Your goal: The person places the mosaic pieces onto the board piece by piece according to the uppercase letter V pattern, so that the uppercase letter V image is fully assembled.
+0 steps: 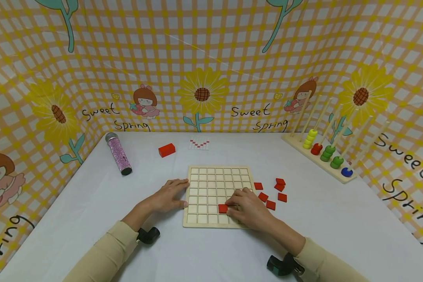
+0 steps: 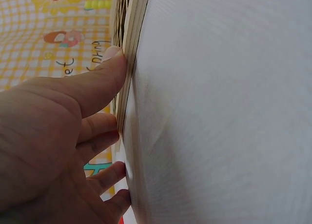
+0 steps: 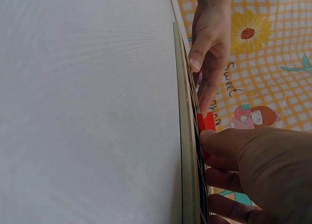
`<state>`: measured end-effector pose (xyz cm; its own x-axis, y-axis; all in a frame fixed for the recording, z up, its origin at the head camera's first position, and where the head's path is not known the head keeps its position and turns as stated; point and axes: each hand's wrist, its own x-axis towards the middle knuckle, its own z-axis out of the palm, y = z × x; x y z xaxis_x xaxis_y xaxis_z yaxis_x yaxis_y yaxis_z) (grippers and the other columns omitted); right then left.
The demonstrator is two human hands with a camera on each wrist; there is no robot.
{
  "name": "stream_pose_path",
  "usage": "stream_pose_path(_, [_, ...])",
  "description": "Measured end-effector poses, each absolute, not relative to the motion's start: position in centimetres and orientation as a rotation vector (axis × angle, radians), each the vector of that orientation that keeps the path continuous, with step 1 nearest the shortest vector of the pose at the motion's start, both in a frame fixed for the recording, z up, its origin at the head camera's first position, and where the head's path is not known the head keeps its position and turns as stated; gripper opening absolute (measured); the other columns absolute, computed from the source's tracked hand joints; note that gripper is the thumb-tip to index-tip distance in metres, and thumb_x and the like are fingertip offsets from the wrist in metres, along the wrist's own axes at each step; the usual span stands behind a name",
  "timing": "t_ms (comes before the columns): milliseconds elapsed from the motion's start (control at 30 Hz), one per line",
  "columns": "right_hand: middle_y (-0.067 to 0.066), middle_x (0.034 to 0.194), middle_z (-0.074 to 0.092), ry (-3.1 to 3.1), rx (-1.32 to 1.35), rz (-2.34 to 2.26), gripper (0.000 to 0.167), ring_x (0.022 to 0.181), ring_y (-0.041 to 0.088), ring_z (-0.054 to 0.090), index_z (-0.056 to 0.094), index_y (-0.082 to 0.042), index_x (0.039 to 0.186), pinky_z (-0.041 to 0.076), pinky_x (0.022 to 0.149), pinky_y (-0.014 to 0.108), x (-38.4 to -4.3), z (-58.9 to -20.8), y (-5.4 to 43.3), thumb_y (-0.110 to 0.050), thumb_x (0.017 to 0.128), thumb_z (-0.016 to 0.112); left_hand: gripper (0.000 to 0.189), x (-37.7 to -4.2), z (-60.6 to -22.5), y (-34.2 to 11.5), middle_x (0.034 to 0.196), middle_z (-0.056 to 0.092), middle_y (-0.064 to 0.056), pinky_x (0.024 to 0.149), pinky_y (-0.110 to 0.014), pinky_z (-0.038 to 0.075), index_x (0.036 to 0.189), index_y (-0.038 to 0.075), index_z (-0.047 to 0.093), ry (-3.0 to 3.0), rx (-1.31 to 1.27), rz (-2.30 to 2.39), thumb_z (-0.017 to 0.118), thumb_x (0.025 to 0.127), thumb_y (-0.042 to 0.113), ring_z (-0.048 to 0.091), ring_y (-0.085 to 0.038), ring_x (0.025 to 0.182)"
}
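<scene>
A pale wooden board with a grid of square cells lies flat before me. My left hand rests against its left edge, fingers extended; in the left wrist view the thumb and fingertips touch the board's side. My right hand reaches over the lower right of the board and pinches a red square tile at a cell in the second row from the front. Whether the tile lies fully inside the cell cannot be told. Several loose red tiles lie right of the board, two of them overlapping.
Behind the board are a red block and a small card with a red grid pattern. A glittery pink microphone lies at the back left. A wooden peg stand with coloured beads stands at the back right, near the patterned cloth wall.
</scene>
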<state>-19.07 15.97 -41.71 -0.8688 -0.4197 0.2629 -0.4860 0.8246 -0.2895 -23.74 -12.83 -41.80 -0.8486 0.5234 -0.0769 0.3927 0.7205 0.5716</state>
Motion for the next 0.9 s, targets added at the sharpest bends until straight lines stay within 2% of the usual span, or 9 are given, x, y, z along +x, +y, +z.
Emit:
stream_pose_path(633, [-0.008, 0.090, 0.063, -2.813, 0.711, 0.489, 0.020, 0.084, 0.008, 0.044, 0.075, -0.019, 0.095, 0.040, 0.069, 0.023, -19.19, -41.87, 15.80, -0.025, 0.076, 0.077, 0.069, -23.87, -42.04, -13.06, 0.155, 0.028, -0.009, 0.113, -0.055, 0.025, 0.145, 0.004, 0.035, 2.680, 0.772, 0.817, 0.066, 0.088, 0.028, 0.021, -0.035, 0.141])
stream_pose_path(900, [-0.007, 0.094, 0.065, -2.821, 0.710, 0.518, 0.023, 0.087, 0.009, 0.047, 0.074, -0.018, 0.096, 0.044, 0.073, 0.026, -19.12, -41.58, 16.10, -0.026, 0.075, 0.076, 0.070, -23.84, -41.99, -13.05, 0.155, 0.027, -0.009, 0.113, -0.055, 0.025, 0.146, 0.005, 0.034, 2.675, 0.768, 0.818, 0.065, 0.089, 0.029, 0.021, -0.035, 0.142])
